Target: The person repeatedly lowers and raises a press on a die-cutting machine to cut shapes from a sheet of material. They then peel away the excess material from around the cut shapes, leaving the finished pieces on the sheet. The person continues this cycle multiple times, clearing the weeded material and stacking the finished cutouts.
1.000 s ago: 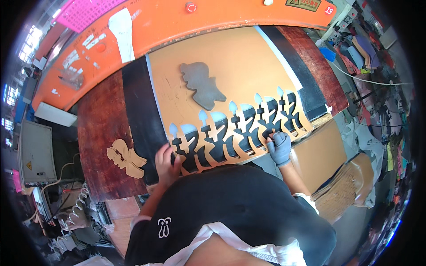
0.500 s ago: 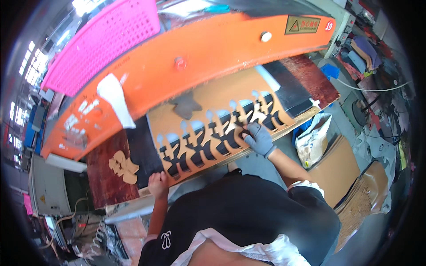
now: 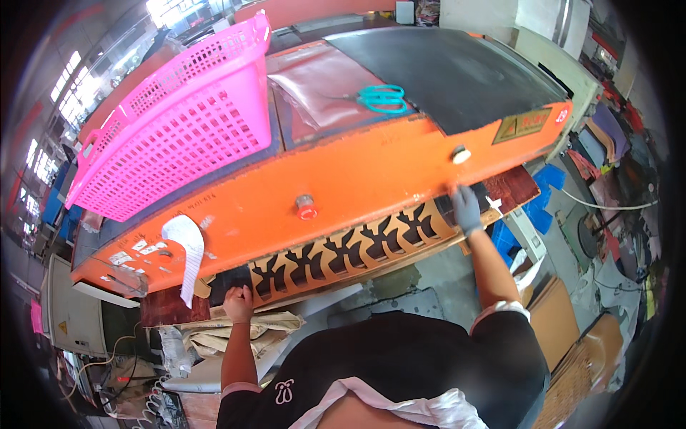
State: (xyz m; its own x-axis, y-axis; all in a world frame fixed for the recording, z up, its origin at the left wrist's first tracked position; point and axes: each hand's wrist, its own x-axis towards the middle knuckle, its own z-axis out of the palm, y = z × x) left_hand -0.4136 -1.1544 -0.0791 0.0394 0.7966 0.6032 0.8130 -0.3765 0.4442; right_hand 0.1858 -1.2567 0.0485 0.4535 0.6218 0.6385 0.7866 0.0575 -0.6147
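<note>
A tan sheet [image 3: 314, 278] with a row of cut-out shapes lies on a black board [image 3: 230, 277], partly hidden under the orange beam [image 3: 371, 171] of a machine. My bare left hand [image 3: 239, 303] is closed at the front edge of the black board, left of the sheet. Its fingers are curled, and their hold on the edge is partly hidden. My right hand [image 3: 467, 209], in a grey glove, rests beyond the sheet's right end, close under the beam. Its fingers are stretched forward over the board. Little of the loose tan cut piece [image 3: 203, 289] shows near the left.
A pink basket [image 3: 193, 136], teal-handled scissors [image 3: 382, 99] and a black sheet [image 3: 450, 71] lie on top of the machine. A red button [image 3: 306, 207] and white knob [image 3: 461, 154] stick out from the beam. Tan sheets [image 3: 547, 322] are stacked at the right.
My right hand has left the cut sheet and moved right to the board's end. The board and sheet now lie farther under the beam. The view has tilted up toward the machine's top.
</note>
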